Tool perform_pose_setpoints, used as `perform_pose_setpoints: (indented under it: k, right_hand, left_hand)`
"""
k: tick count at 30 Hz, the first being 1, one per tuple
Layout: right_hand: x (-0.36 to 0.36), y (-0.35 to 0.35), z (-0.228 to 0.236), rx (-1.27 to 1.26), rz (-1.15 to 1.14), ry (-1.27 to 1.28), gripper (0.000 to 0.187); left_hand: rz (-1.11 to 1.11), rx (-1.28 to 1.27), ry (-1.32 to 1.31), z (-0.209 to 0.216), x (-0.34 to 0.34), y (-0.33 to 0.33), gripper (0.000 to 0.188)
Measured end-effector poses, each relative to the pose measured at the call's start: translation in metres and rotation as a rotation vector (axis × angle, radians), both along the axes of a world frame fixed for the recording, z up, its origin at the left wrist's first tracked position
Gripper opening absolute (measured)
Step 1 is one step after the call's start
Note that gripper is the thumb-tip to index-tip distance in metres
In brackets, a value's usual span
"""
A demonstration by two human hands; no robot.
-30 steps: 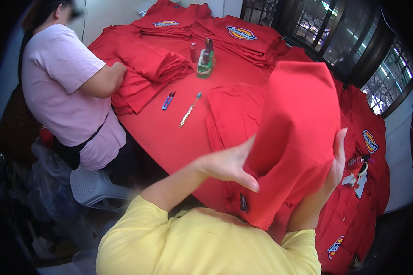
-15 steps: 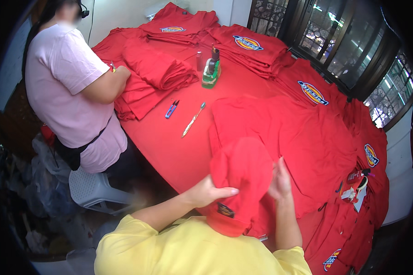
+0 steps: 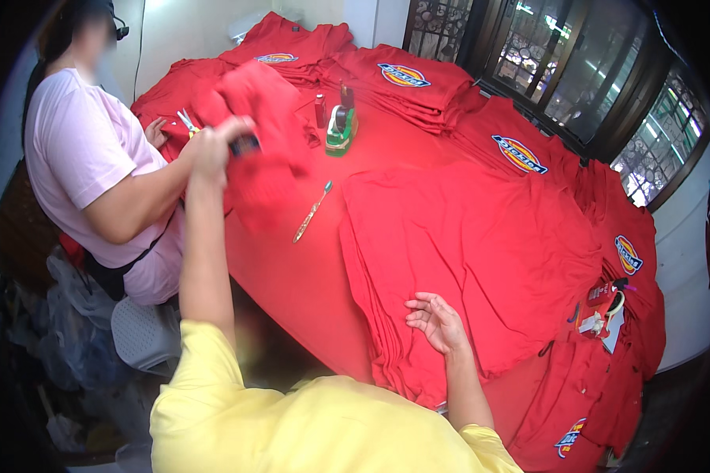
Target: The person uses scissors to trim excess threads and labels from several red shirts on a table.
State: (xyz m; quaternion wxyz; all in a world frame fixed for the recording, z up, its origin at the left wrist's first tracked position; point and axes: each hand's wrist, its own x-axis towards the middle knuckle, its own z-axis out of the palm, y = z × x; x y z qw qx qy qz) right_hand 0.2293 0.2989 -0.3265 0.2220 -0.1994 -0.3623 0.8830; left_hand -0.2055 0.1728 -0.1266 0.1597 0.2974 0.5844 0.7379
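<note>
My left hand (image 3: pixel 213 158) is stretched far out to the left, closed on a red shirt (image 3: pixel 264 102) that hangs blurred over the table. A small dark label shows beside its fingers. Close against my left wrist is the bare forearm (image 3: pixel 154 201) of a person in a pink top; where that arm ends is hard to make out. My right hand (image 3: pixel 438 322) is open, palm partly up and fingers apart, above a stack of flat red shirts (image 3: pixel 481 252) in front of me.
Beyond the stack stand a green tape dispenser (image 3: pixel 341 130) and a small red bottle (image 3: pixel 320 110). A toothbrush (image 3: pixel 313 211) lies mid-table. Scissors (image 3: pixel 186 122) are near the co-worker's other hand (image 3: pixel 156 132). Folded red shirts (image 3: pixel 402 98) line the back; a grey stool (image 3: pixel 143 331) stands left.
My left hand has swung the red shirt from the near stack across to the far left. My right hand has let go and opened. The blue thread snips are now hidden.
</note>
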Motion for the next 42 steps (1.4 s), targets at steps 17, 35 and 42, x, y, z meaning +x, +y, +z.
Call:
perform_pose_setpoints:
  k: [17,35,42]
  right_hand:
    - [0.0,0.0,-0.001,0.048,0.013,-0.018,0.031]
    - [0.01,-0.01,0.019,0.057,-0.229,-0.165,0.029]
    - [0.067,-0.054,0.054,0.411,-0.339,-0.88,0.024]
  left_hand:
    - [0.101,-0.158,0.09,0.131,-0.196,0.067,0.019]
    - [-0.024,-0.386,-0.343,0.033,-0.332,0.023,0.029]
    - [0.17,-0.559,-0.322,-0.03,-0.434,0.005,0.032]
